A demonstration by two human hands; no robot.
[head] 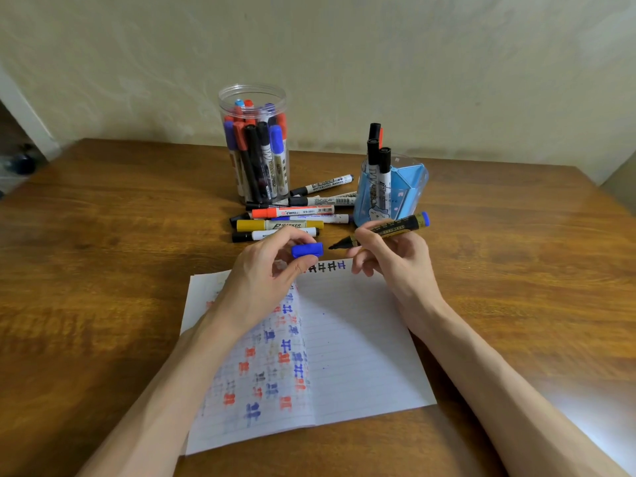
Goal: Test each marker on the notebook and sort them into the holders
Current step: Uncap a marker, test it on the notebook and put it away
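On the desk (pixel 103 270), loose markers (pixel 285 218) read "WHITEBOARD MARKER", "MARKER" and "WB-8801". The clear jar (pixel 254 142) is packed with capped markers; the blue holder (pixel 392 191) has a few black-capped ones. The left hand (pixel 272 273) pinches a blue cap (pixel 307 250); the right hand (pixel 389 256) grips an uncapped black-and-gold marker (pixel 382 230) above the open notebook (pixel 344 339) with its test marks.

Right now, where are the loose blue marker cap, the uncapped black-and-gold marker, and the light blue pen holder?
blue marker cap (pixel 307 250), head view, middle of the cap's side.
black-and-gold marker (pixel 395 228), head view, mid-barrel.
light blue pen holder (pixel 407 182), head view, inner blue wall.
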